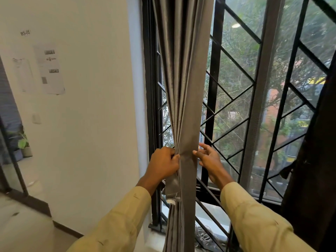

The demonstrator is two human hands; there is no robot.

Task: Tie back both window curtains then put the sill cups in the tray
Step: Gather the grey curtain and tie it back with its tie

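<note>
The left hand (pixel 163 160) is clenched on the gathered grey curtain (pixel 183 88), its fingers curled into the folds at the bundle's left edge. The right hand (pixel 209 158) is released and holds nothing: its fingers are spread and loosely bent just right of the curtain, and the thumb tip meets the bundle's right edge. Both arms wear pale yellow sleeves (pixel 254 219).

The grey curtain hangs drawn into a narrow column in front of the black diamond window grille (pixel 236 88). Well to its right, at the frame's edge, hangs a dark curtain (pixel 316 160).

On the white wall left of the grey curtain, a small label (pixel 25 32) reads "WS-05". Below the label are printed sheets (pixel 50 70) whose text is too blurred to read. Farther left stands a potted plant (pixel 24 144).
</note>
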